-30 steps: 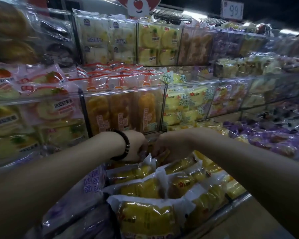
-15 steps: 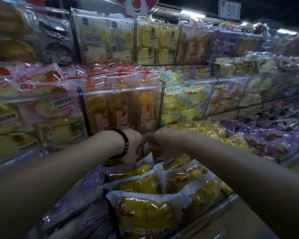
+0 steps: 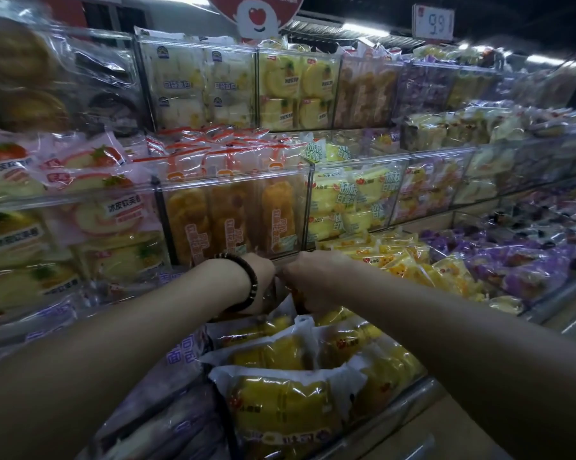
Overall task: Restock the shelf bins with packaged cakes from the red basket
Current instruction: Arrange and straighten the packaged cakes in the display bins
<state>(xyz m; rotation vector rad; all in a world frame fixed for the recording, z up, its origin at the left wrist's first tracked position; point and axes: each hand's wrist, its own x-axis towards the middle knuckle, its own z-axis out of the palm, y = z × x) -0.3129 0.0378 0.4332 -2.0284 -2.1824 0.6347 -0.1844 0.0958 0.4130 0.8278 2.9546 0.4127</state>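
Observation:
Yellow packaged cakes (image 3: 280, 403) stand in rows in the lowest shelf bin (image 3: 409, 396) right in front of me. My left hand (image 3: 261, 277), with a dark bead bracelet at the wrist, and my right hand (image 3: 308, 277) meet at the back of this bin, knuckles up and fingers curled downward. Between them they grip the top of an orange-yellow packaged cake (image 3: 296, 298) in the rear row. The fingertips are hidden behind the packs. The red basket is not in view.
A clear bin of orange cakes (image 3: 233, 217) stands directly behind my hands, with a yellow-green pack bin (image 3: 353, 200) to its right. Loose yellow packs (image 3: 412, 260) and purple packs (image 3: 525, 263) fill the bins on the right. Purple-lettered bread packs (image 3: 177, 356) lie under my left forearm.
Both hands have drawn closer together and shifted slightly back toward the rear of the bin. The rows of yellow packs in front have stayed put.

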